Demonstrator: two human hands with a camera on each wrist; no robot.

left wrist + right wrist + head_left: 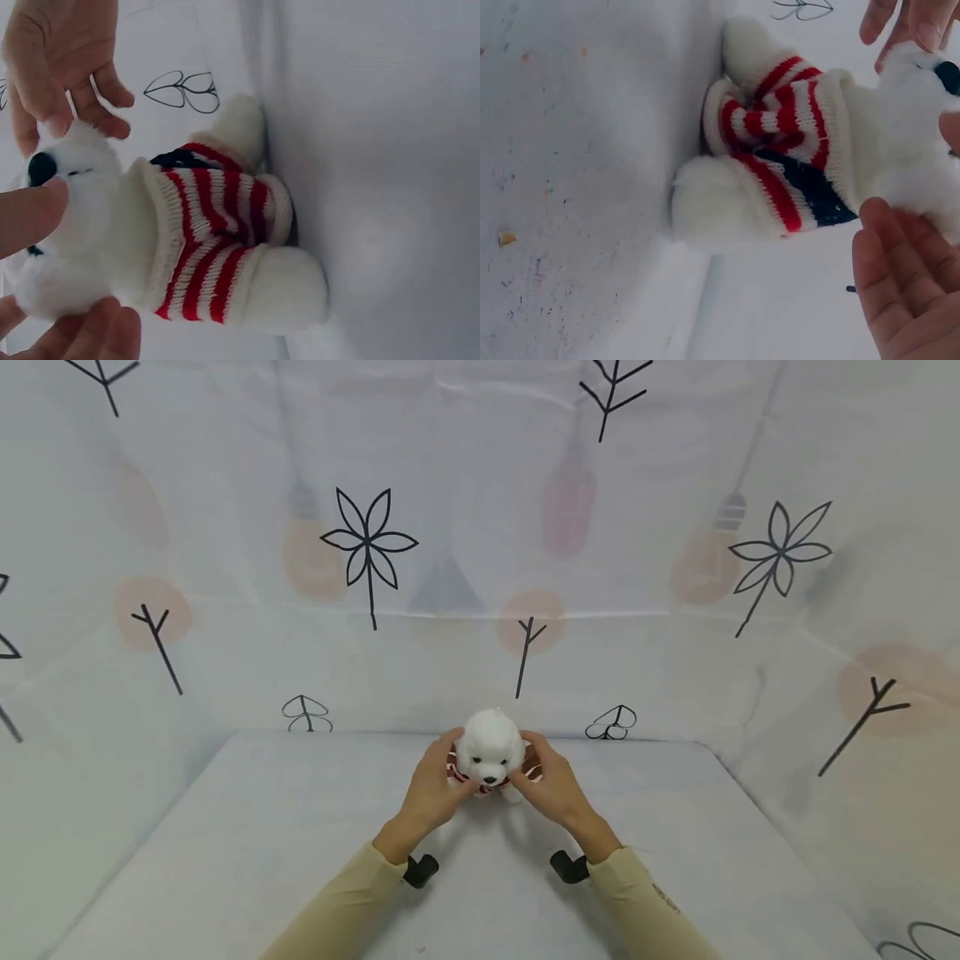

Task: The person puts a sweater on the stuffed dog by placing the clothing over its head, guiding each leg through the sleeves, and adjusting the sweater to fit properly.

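Note:
A white plush dog point(491, 745) with dark eyes and a dark nose faces me at the middle back of the table. It wears a knitted sweater point(214, 221) with red and white stripes and a navy patch point(814, 189). From one side my left hand point(433, 787) holds its head, the thumb point(37, 214) lying across the face and the fingers behind the cheek. On the opposite side my right hand point(553, 783) holds it too, its fingers point(892, 259) curved along the head. White paws stand at the table surface.
A white-covered table point(300, 843) spreads around the dog. Behind it rises a pale cloth backdrop point(465, 660) printed with flowers and twigs. Two black wrist fittings point(422, 871) hang under the sleeves. A small yellowish crumb point(507, 238) and specks dot the table.

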